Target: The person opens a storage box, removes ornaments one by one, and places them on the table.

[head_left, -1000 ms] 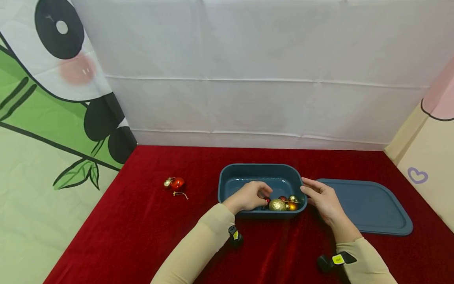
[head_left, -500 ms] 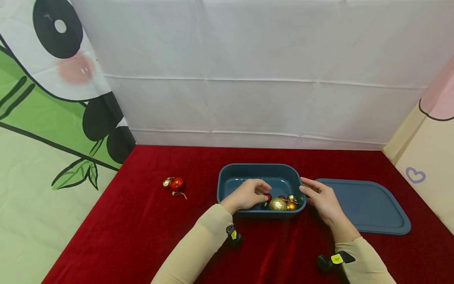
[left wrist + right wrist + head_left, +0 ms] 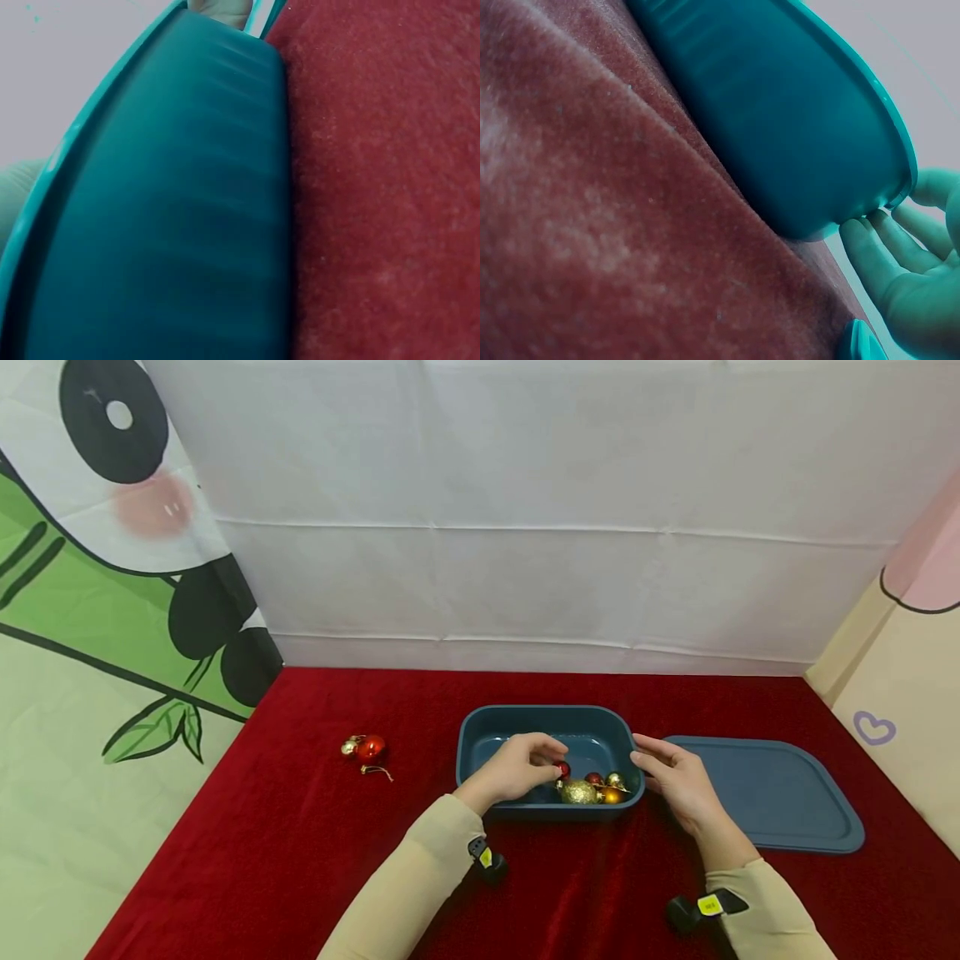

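Note:
In the head view my left hand (image 3: 517, 768) reaches over the near wall into a blue rectangular plastic box (image 3: 547, 812). Its thumb and fingertips pinch a small dark red Christmas ball (image 3: 563, 769). Beside it in the box lie a larger glittery gold ball (image 3: 579, 792), an orange-gold ball (image 3: 612, 796), a small gold ball (image 3: 615, 779) and another red ball (image 3: 594, 778). My right hand (image 3: 682, 781) rests its fingers against the box's right end. In the right wrist view, its fingertips (image 3: 853, 227) touch the outer wall below the rim. The left wrist view shows mostly the box's side (image 3: 165, 195), hiding the left fingertips.
A flat blue lid (image 3: 772, 793) lies right of the box, behind the right hand. To the left, a shiny red ball (image 3: 371, 749), a small gold ball (image 3: 349, 747) and a gold cord (image 3: 377, 771) lie on the red velvet cloth (image 3: 300, 852). A white backdrop (image 3: 525, 585) stands behind.
My left hand has risen slightly and moved a little left, lifting the small red ball with it. The glittery gold ball has shifted a little in the box. The right hand stays put.

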Tool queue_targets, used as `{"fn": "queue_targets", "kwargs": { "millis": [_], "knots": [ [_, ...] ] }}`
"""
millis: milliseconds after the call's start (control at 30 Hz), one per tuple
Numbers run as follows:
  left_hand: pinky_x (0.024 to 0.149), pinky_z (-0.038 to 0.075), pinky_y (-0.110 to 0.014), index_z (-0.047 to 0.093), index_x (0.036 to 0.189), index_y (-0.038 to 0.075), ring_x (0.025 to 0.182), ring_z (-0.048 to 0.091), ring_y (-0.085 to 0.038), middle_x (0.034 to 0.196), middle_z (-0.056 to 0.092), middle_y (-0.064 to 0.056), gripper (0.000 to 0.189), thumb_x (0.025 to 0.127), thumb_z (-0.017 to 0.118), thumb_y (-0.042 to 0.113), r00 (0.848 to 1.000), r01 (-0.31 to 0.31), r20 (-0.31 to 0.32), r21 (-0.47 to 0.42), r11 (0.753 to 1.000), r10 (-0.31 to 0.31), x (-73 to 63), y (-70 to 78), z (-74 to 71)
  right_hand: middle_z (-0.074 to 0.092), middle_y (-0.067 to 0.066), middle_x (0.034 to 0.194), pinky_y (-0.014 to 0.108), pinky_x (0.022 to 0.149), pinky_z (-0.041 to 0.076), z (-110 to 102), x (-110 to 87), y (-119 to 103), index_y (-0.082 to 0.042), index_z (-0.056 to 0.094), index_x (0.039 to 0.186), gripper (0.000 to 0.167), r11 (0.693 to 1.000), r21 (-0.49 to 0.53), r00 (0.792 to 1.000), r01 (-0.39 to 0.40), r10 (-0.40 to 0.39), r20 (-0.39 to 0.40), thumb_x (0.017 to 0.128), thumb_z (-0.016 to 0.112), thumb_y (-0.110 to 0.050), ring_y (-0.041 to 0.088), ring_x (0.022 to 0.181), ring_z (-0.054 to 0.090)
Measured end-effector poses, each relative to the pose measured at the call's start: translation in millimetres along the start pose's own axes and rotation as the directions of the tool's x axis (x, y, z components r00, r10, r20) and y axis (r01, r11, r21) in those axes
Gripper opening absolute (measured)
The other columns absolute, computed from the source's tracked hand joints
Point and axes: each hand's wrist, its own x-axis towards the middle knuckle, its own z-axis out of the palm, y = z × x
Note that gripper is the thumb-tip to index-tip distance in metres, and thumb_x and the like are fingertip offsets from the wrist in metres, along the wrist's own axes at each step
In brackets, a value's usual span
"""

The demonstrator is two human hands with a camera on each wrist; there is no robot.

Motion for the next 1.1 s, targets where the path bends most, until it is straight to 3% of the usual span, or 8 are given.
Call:
{"fn": "queue_targets", "kwargs": {
  "millis": [267,733,1100],
  "knots": [
    [0.084,0.051,-0.034,0.061,0.123,0.011,0.107,0.058,-0.021,0.120,0.062,-0.002,0.032,0.092,0.063,0.018,0.999,-0.012,-0.048,-0.039,0.999,0.010,-6.2,-1.5,-4.9,0.057,0.008,0.128,0.021,0.079,0.054,0,1.3,0,0.000,0.041,0.141,0.059,1.000,0.010,1.000,-0.004,0.004,-0.002,0.093,0.061,-0.029,-0.002,0.093,0.063],
    [0.072,0.050,-0.028,0.060,0.122,0.008,0.097,0.064,-0.020,0.123,0.061,-0.006,0.032,0.091,0.063,0.016,0.993,-0.015,-0.119,-0.126,0.992,0.000,-18.1,-0.5,-18.7,0.049,0.018,0.137,0.020,0.080,0.053,-2,0.3,1,-0.003,0.041,0.142,0.059,1.000,-0.008,1.000,-0.013,0.013,0.001,0.093,0.059,-0.031,-0.003,0.094,0.062],
    [0.086,0.053,-0.037,0.059,0.124,0.009,0.100,0.064,-0.021,0.124,0.060,-0.005,0.033,0.091,0.062,0.014,0.982,-0.033,-0.190,-0.146,0.989,0.004,-29.0,0.2,-29.6,0.050,0.020,0.137,0.021,0.079,0.054,-1,0.3,1,-0.002,0.041,0.141,0.058,1.000,-0.007,1.000,-0.008,0.008,-0.004,0.094,0.059,-0.030,-0.002,0.094,0.063]
  ]
}}
